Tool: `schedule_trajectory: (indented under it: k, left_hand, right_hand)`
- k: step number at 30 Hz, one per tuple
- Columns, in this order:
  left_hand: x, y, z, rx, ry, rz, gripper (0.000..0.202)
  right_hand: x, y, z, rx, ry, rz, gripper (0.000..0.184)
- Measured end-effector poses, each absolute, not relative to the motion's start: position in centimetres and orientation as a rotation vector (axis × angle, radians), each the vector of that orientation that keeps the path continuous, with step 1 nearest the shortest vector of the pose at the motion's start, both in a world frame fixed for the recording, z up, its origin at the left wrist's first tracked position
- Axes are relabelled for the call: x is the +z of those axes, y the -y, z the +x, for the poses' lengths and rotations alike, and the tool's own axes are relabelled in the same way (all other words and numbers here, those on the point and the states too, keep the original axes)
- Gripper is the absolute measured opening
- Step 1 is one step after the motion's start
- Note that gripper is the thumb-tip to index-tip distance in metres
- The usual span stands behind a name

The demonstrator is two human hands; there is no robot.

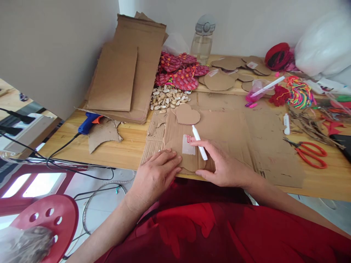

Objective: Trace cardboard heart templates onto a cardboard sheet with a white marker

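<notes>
My left hand (155, 175) lies flat, fingers together, pressing a cardboard heart cut-out (189, 155) onto a large flat sheet of cardboard (241, 135) at the table's near edge. The cut-out carries a strip of white tape with red print. My right hand (219, 162) holds a white pen (199, 142) between thumb and fingers, its tip pointing away over the cut-out. A second cardboard heart (188, 114) lies on the sheet just beyond.
Red scissors (311, 153) lie at the right. A blue glue gun (88, 122) with its cord sits at the left beside leaning cardboard pieces (126, 73). Peanut shells (168, 98), red woven hearts (181, 73), a water bottle (203, 40), coloured threads (298, 93) and round cardboard shapes fill the back. A red stool (46, 219) stands below left.
</notes>
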State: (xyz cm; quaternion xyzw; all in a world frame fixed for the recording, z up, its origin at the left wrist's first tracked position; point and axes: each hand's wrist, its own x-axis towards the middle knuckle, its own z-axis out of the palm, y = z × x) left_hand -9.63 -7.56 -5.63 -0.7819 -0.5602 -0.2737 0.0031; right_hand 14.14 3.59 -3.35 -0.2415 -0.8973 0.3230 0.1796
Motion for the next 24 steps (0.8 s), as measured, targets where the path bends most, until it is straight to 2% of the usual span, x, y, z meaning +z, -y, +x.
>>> schedule_trajectory:
  k: [15, 17, 21, 24]
  left_hand:
    - [-5.3, 7.3, -9.7, -0.765, 1.692, -2.455, 0.025]
    - [-5.2, 7.3, -9.7, -0.739, 1.687, -2.476, 0.024]
    - [-5.4, 7.3, -9.7, -0.72, 1.69, -2.484, 0.024]
    - [-5.5, 7.4, -9.7, -0.724, 1.691, -2.475, 0.025]
  right_hand:
    - [-3.3, -3.7, 14.2, 0.986, 2.468, -0.675, 0.078]
    - [-3.6, -3.9, 14.4, 1.072, 2.317, -0.653, 0.069]
    - [-4.9, -4.9, 14.9, 1.096, 1.744, -0.771, 0.032]
    - [-5.8, -5.9, 14.9, 1.026, 1.459, -0.874, 0.021]
